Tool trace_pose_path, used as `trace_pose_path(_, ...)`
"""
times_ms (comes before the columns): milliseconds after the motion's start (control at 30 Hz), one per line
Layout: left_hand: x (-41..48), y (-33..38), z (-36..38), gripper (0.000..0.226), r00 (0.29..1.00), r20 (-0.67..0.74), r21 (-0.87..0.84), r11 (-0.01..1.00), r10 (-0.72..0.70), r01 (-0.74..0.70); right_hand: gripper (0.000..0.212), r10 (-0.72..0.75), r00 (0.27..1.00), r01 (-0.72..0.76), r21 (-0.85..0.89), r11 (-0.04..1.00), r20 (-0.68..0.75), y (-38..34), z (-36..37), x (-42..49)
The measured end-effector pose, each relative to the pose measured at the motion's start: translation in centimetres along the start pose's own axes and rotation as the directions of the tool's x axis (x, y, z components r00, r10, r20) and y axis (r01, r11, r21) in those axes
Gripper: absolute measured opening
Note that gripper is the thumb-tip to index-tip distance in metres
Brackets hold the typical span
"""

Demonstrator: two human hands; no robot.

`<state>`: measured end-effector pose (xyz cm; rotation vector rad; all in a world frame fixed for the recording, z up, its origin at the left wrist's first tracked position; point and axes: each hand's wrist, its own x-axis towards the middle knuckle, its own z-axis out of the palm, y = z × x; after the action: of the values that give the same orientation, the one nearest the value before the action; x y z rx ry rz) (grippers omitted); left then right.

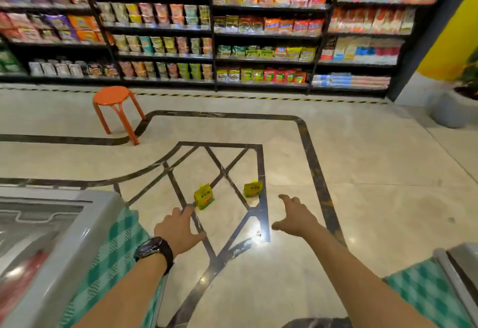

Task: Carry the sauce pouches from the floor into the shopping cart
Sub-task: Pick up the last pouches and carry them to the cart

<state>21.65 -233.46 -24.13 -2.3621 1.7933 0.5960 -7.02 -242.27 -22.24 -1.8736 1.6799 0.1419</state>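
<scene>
The left hand (178,228) is hovering at the end of an outstretched arm, fingers spread wide and straight, holding nothing. A dark wristwatch (154,250) with a black strap is sitting on its wrist. The right hand (294,217) is hovering likewise, fingers loosely splayed, thumb out, gripping nothing.

Below both hands the floor (362,172) is showing as glossy beige stone inlaid with dark curved and crossing bands.

Two sauce pouches are standing on it, soft yellow-green packets with pinched tops. The left pouch (203,196) is sitting just ahead of the left hand's fingertips. The right pouch (253,188) is sitting ahead of the gap between the hands, nearer the right one.

Beside the left forearm, a green checked cloth (116,250) is hanging against a smooth grey cabinet (85,229). Well ahead of the left hand, a round orange stool (116,110) is standing. Beyond it, black shelves (266,35) are carrying rows of coloured packets.
</scene>
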Motion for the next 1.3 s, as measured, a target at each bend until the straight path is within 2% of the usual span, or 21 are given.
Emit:
trace_pose_path(167,13.5,-0.7,1.0,0.082,0.998,0.067,-0.041,0.999,-0.018,0.02,0.088,0.02,0.997,-0.025,0.064,0.998,0.071,-0.8,-0.3,13.6)
trace_pose_path(300,23.7,-1.6,4.4,0.085,0.977,0.208,-0.108,0.991,-0.056,0.079,0.094,0.128,0.984,-0.154,0.228,0.961,0.123,0.2,2.3,22.8)
trace_pose_path(500,35.7,-2.6,12.8,0.078,0.891,0.425,-0.208,0.941,-0.16,0.268,0.1,0.293,0.926,-0.361,0.329,0.873,0.239,5.0,9.3,35.3)
trace_pose_path(667,46.0,-2.9,22.0,0.081,0.804,0.532,-0.257,0.854,-0.265,0.452,0.102,0.406,0.862,-0.503,0.403,0.765,0.304,9.5,16.2,47.3)
trace_pose_path(800,54.1,-4.3,30.8,0.093,0.745,0.563,-0.337,0.723,-0.359,0.603,0.107,0.462,0.826,-0.563,0.447,0.695,0.323,12.9,22.8,57.1)
trace_pose_path(900,60.1,-7.6,37.6,0.112,0.728,0.49,-0.447,0.578,-0.48,0.682,0.111,0.475,0.84,-0.54,0.493,0.682,0.262,15.9,27.6,65.1)
trace_pose_path(967,64.1,-10.6,41.7,0.121,0.723,0.415,-0.521,0.508,-0.552,0.686,0.113,0.459,0.868,-0.486,0.512,0.708,0.189,18.1,30.5,70.6)
trace_pose_path(1067,70.0,-13.7,46.8,0.118,0.813,0.235,-0.714,0.473,-0.533,0.516,0.116,0.401,0.916,-0.349,0.539,0.767,0.023,21.0,34.2,77.9)
trace_pose_path(1133,73.0,-14.7,49.5,0.11,0.856,0.163,-0.829,0.403,-0.491,0.389,0.115,0.331,0.941,-0.231,0.58,0.781,-0.071,22.1,35.8,82.1)
trace_pose_path(1233,75.6,-15.0,52.2,0.092,0.859,0.089,-0.923,0.283,-0.504,0.262,0.1,0.189,0.972,-0.065,0.61,0.789,-0.141,22.7,37.5,86.6)
trace_pose_path(1300,77.1,-15.0,52.2,0.086,0.842,0.047,-0.943,0.253,-0.538,0.215,0.091,0.149,0.972,0.0,0.632,0.775,-0.183,22.6,38.1,88.7)
